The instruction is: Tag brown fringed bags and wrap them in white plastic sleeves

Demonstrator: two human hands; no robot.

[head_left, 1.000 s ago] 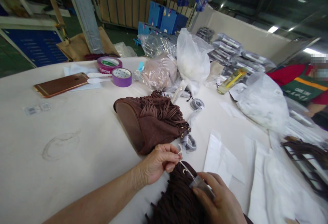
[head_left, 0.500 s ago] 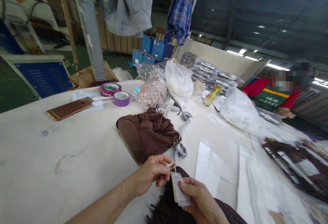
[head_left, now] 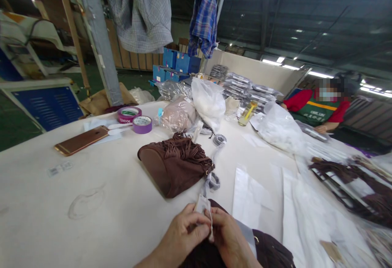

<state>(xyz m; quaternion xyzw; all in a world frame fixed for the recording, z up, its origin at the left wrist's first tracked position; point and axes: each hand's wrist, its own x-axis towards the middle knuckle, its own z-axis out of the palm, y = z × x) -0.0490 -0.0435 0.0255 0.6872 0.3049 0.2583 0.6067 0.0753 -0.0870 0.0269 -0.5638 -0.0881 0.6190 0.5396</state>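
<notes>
Tags, small, pale and rectangular, with white string [head_left: 202, 205]: pinched between the fingers of both bare hands, above a dark brown fringed bag [head_left: 271, 248] at the near edge of the white-topped table [head_left: 122, 202]. Left hand [head_left: 186, 231]: thumb and fingers closed on the tags' left side. Right hand [head_left: 228, 233]: fingertips closed on the right side and the string, close beside the left. Brown fringed pouch bag with smooth oval base [head_left: 176, 164]: lying on its side beyond the hands. Rose-gold phone [head_left: 81, 139]: farther left, near two purple-edged tape rolls [head_left: 142, 124]. White flat sheets [head_left: 249, 192]: right of the pouch bag.
</notes>
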